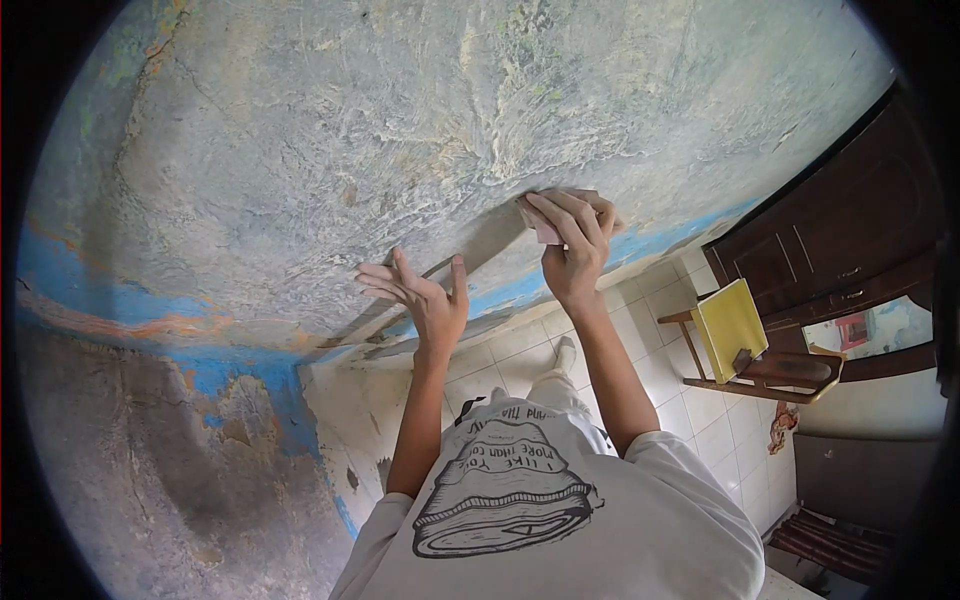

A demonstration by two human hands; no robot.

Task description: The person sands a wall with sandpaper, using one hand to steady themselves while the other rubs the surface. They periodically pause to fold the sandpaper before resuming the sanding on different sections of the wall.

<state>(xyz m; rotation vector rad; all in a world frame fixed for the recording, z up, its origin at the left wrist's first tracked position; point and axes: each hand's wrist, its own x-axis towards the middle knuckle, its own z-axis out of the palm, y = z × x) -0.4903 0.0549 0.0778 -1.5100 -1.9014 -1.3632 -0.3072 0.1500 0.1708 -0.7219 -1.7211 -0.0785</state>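
Observation:
A worn wall [330, 120] with patchy grey plaster and rough ridges fills the upper part of the head view. My right hand [578, 232] is closed around a folded, pinkish piece of sandpaper [546, 231], holding it against the wall above a blue painted band [510, 293]. Lower and to the left, my left hand [428, 300] has its fingers spread and holds nothing. Its fingertips are close to the plaster, and pale dust coats the fingers.
A second peeling wall [180, 430] meets this one at a corner on the left. To the right stand a wooden chair [727, 325] with a yellow panel and a dark wooden cabinet [830, 230]. White tiles [640, 345] cover the floor around my feet.

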